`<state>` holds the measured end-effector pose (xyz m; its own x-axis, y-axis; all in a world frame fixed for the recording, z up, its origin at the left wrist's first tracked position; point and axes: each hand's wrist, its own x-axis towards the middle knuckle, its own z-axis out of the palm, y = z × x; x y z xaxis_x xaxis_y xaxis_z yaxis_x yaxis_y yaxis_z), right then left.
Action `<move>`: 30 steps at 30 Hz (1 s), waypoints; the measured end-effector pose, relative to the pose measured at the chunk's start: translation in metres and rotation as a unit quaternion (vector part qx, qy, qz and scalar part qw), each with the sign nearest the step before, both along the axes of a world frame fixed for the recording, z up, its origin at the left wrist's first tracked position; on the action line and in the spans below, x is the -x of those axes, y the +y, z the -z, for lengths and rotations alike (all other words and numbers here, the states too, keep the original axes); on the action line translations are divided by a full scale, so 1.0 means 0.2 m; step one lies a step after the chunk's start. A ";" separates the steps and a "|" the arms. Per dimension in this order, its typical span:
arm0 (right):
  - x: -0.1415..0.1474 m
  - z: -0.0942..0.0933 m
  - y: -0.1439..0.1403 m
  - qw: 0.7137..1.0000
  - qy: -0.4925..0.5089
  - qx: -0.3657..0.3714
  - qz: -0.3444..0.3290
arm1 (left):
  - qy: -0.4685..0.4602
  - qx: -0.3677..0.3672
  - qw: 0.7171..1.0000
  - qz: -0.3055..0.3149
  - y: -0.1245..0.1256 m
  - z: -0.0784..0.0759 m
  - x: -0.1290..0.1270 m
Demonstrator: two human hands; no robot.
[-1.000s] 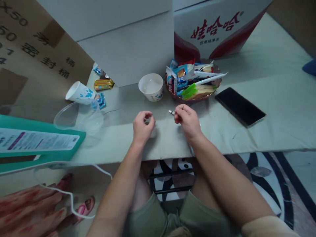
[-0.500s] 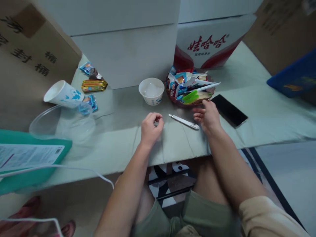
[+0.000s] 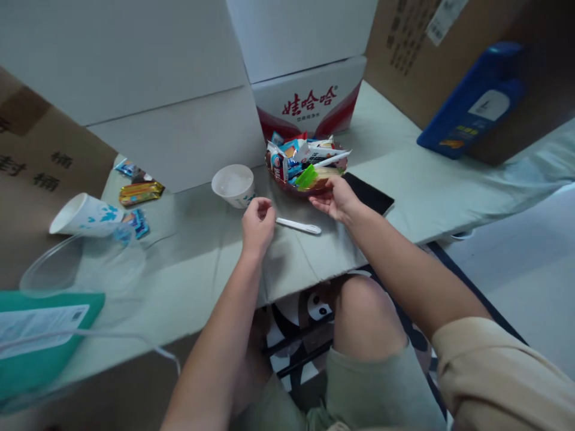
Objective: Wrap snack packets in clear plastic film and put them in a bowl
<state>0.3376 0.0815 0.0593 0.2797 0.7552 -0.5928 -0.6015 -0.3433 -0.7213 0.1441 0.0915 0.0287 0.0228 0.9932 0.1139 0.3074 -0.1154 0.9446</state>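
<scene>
My left hand (image 3: 258,222) is curled, its fingertips drawn in toward the thumb; whatever it may hold is hidden. Just right of it lies a slim white utility knife (image 3: 299,226), its left end behind the hand. Behind the hand stands a white paper bowl (image 3: 233,184) with a blue leaf print. My right hand (image 3: 335,200) reaches to the front of a dark reddish bowl (image 3: 291,187), thumb at the rim and the other fingers stretched out below it. Packaged snacks (image 3: 296,152) and a bright green wrapper (image 3: 307,177) fill that bowl.
A black phone (image 3: 368,194) lies beside my right wrist. At left are a tipped paper cup (image 3: 87,215), a clear plastic lid (image 3: 49,266), snack packets (image 3: 141,193) and a green folder (image 3: 85,314). Boxes (image 3: 309,99) line the back; a blue bottle (image 3: 471,108) leans at right.
The view has swung to the right. My left hand has moved nearer the paper bowl and the knife. My right hand stays at the snack bowl's front rim.
</scene>
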 end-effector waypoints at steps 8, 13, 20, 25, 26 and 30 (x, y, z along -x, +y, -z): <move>-0.53 -0.15 -0.15 0.997 -0.034 -0.029 0.064 | 0.021 -0.009 0.990 0.136 0.21 -0.18 -0.66; -0.86 -0.08 -0.04 0.990 -0.081 -0.024 0.110 | 0.142 -0.043 0.973 0.179 0.37 -0.15 -0.99; -1.11 0.06 0.28 0.979 -0.144 -0.013 0.146 | 0.276 -0.062 0.934 0.217 0.62 0.04 -1.15; -1.26 0.10 0.56 0.967 -0.198 -0.004 0.159 | 0.231 -0.061 0.939 0.249 0.81 0.20 -1.11; -1.28 0.10 0.62 0.964 -0.210 0.001 0.165 | 0.219 -0.067 0.940 0.253 0.82 0.22 -1.09; -1.35 0.09 0.85 0.955 -0.245 -0.015 0.167 | 0.233 -0.066 0.935 0.261 0.81 0.25 -1.07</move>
